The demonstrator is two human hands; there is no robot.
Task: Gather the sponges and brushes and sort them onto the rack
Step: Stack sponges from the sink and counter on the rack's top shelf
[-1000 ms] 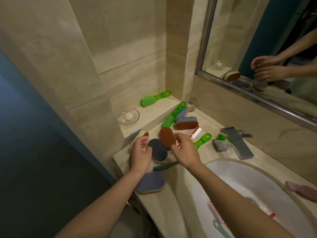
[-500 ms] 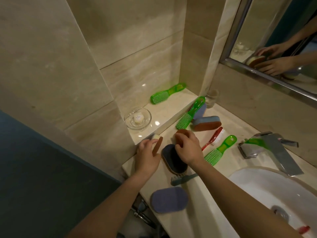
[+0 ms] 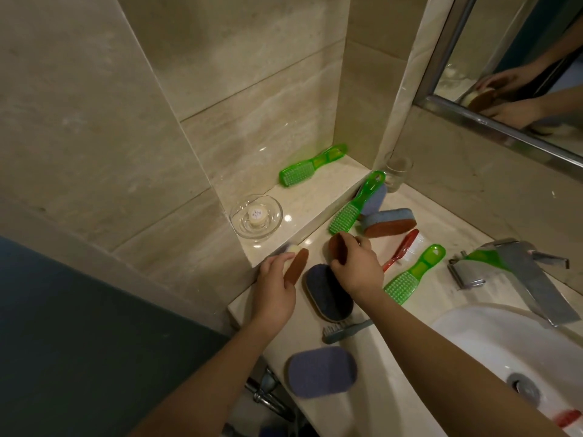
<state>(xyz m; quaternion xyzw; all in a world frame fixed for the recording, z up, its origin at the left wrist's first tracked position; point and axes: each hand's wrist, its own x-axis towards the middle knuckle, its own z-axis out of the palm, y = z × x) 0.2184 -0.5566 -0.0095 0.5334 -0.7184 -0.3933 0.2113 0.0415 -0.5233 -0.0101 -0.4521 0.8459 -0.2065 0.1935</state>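
Head view shows no rack, so the sorting looks barely begun as I judge it: sponges and brushes lie scattered, none visibly sorted. Taking the basin (image 3: 467,329) as landmark: left of it runs the counter (image 3: 372,392), and beyond that, in the wall corner, a raised ledge (image 3: 315,200).

On the counter left of the basin lie a dark sponge (image 3: 328,296), a purple sponge (image 3: 321,372) at the near edge, a blue-brown sponge (image 3: 389,222) farther back, three green brushes (image 3: 413,275) (image 3: 356,203) (image 3: 310,165) (one up on the ledge), a grey brush (image 3: 345,331) and a red brush (image 3: 402,249).

The left hand (image 3: 274,291) grips a brown sponge (image 3: 296,264) on edge against the ledge; the right hand (image 3: 356,266) pinches a second brown sponge (image 3: 337,249) just beside it.

In the way: a glass dish (image 3: 256,216) on the ledge, a tumbler (image 3: 398,171) behind, the tap (image 3: 520,272) over the basin.
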